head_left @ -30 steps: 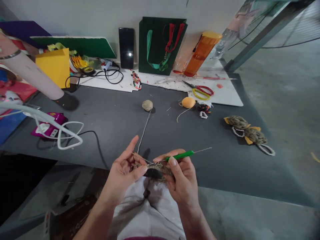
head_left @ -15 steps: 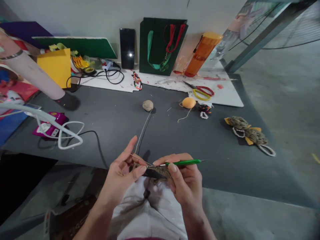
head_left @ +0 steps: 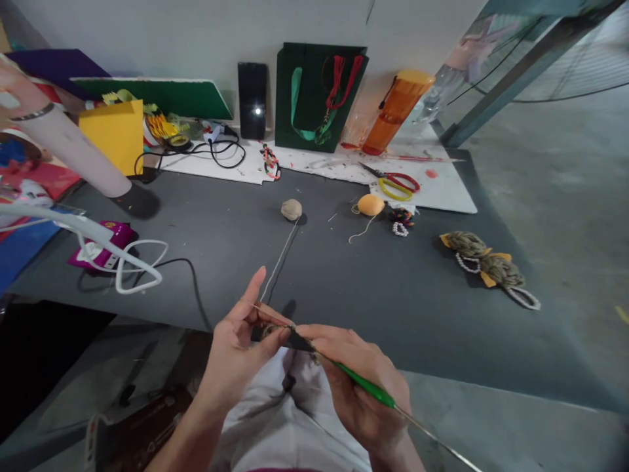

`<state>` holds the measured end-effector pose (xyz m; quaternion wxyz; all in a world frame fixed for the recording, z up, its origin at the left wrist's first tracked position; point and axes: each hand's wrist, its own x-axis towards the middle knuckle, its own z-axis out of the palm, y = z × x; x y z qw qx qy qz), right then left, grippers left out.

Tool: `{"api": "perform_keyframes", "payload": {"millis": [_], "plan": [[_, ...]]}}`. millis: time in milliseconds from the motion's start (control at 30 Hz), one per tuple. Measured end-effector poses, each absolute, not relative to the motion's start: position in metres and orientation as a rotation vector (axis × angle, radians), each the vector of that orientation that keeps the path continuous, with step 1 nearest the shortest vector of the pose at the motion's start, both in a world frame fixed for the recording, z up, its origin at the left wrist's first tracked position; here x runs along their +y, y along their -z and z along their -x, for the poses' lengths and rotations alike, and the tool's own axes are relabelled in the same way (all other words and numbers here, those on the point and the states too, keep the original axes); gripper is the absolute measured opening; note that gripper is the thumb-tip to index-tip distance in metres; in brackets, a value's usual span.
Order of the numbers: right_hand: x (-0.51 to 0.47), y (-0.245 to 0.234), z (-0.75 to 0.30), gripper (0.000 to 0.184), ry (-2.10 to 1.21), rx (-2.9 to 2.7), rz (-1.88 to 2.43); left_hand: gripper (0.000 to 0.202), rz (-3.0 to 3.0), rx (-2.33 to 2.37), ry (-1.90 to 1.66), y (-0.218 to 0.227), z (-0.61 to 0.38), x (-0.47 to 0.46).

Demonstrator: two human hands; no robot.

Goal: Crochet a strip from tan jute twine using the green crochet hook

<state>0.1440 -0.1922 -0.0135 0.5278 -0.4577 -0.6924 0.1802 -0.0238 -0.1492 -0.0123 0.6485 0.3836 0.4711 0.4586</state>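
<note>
My left hand [head_left: 240, 344] pinches a small brown crochet piece [head_left: 275, 331] over my lap, its forefinger stretched up with the beige yarn strand [head_left: 278, 262] running over it. That strand leads back to a small beige yarn ball [head_left: 291, 209] on the dark grey mat [head_left: 221, 229]. My right hand [head_left: 361, 387] is closed on a green-handled crochet hook [head_left: 366, 387], whose tip sits in the piece while the handle points down to the right.
An orange yarn ball [head_left: 370, 204], beads [head_left: 400, 221] and red-and-yellow scissors [head_left: 396, 182] lie further back. A jute-and-pearl braid [head_left: 489, 265] is at right. A green gift bag [head_left: 319, 95], phone [head_left: 252, 99], orange bottle [head_left: 397, 111], white cable [head_left: 118, 259] and another person's sleeve [head_left: 63, 144] are also in view.
My right hand swung the green hook round: its handle pointed right and level before, now it slants down to the lower right. My left hand stayed put on the piece.
</note>
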Motion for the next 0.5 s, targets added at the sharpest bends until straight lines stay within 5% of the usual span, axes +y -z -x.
{"api": "perform_keyframes", "payload": {"millis": [500], "plan": [[-0.189, 0.025, -0.132, 0.041, -0.285, -1.690, 1.138, 0.078, -1.233, 1.355, -1.416, 0.020, 0.012, -0.169]]}}
